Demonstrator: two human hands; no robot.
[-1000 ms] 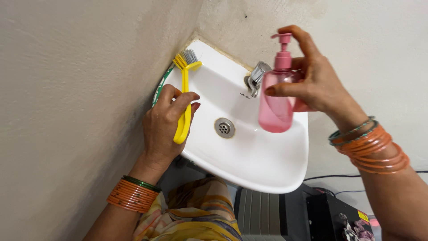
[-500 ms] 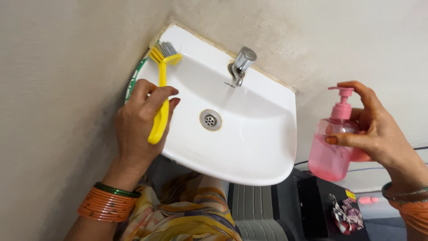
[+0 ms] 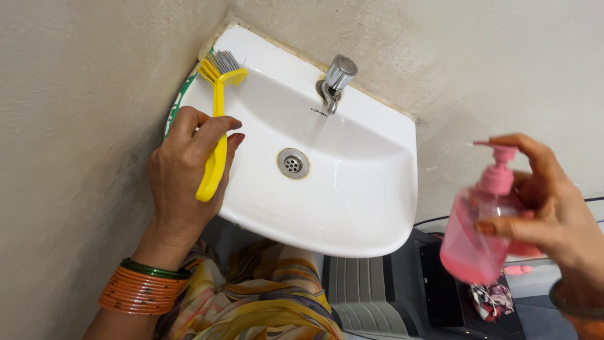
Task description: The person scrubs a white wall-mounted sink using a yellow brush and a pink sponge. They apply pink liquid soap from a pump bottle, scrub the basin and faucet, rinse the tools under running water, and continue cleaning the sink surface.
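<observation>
Head view: my left hand [image 3: 189,167] is gripping the yellow brush [image 3: 215,119], bristles resting on the white sink [image 3: 352,208] at its back-left corner. My right hand [image 3: 553,217] is clasping the pink pump bottle [image 3: 475,236], motion-blurred, beside the sink; wrist cut off.

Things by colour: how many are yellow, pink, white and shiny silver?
Yellow: 1, the brush in the left hand
Pink: 1, the pump bottle in the right hand
White: 1, the sink
Silver: 2, the tap and the drain
Total: 5
</observation>
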